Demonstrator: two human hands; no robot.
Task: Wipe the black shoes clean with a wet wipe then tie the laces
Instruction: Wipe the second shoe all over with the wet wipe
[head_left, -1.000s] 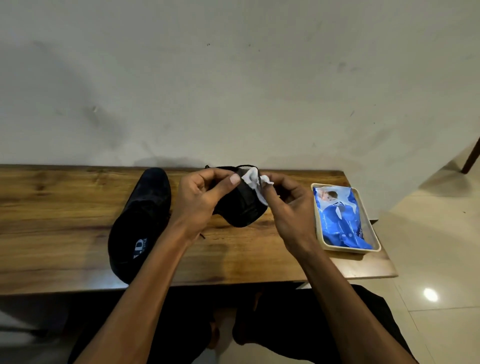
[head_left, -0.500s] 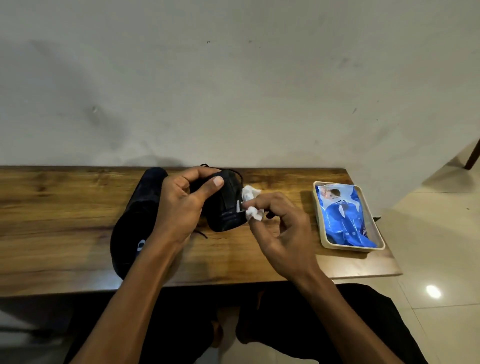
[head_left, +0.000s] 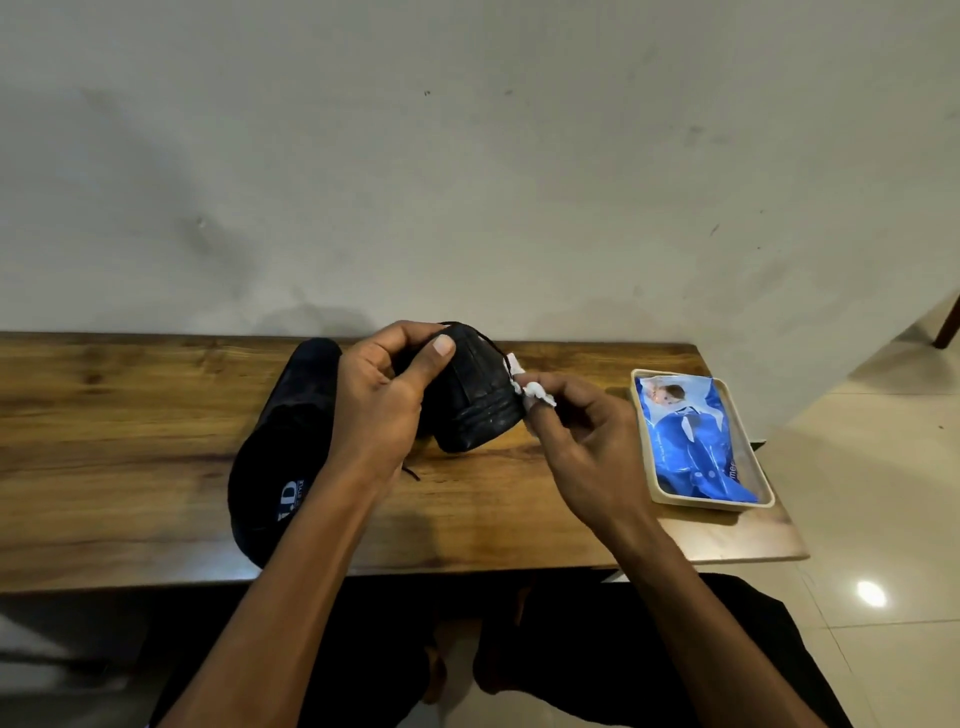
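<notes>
Fingers (head_left: 537, 400) curled round wet wipe (head_left: 524, 388)

A wooden table (head_left: 130, 426) stands against a scuffed pale wall (head_left: 467, 182); right, glossy floor tiles (head_left: 872, 467), perhaps cream.

Both forearms (head_left: 291, 582) are bare to the frame's lower edge, no sleeves, watch or rings visible; dark trousers (head_left: 597, 649) cover the seated person's legs, and bare feet (head_left: 434, 670) show between them.
</notes>
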